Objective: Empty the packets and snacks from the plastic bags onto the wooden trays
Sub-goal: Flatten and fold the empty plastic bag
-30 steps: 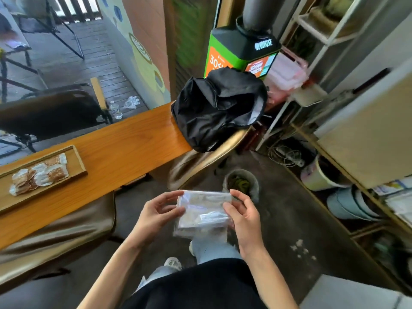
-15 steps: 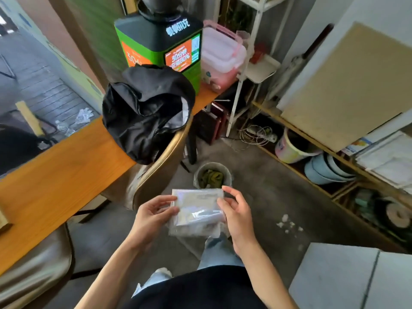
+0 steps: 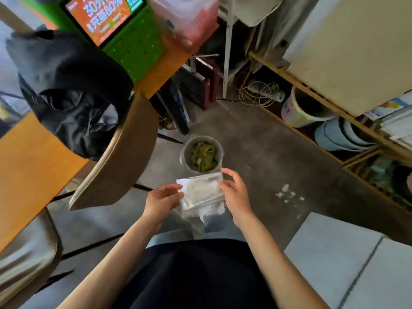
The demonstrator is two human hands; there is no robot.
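A clear plastic bag, flat and crumpled, is held in front of my body above the floor. My left hand grips its left edge with the fingers curled on it. My right hand pinches its right edge near the top corner. I cannot tell whether anything lies inside the bag. No wooden tray is in view; only a part of the wooden table shows at the left.
A small grey bin with green waste stands on the floor just beyond the bag. A tan chair is pushed to the table, with a black bag on the table. Shelves with buckets line the right.
My view has swung to the right and down, away from the table and its tray. The bin now lies directly beyond my hands, which still hold the plastic bag.
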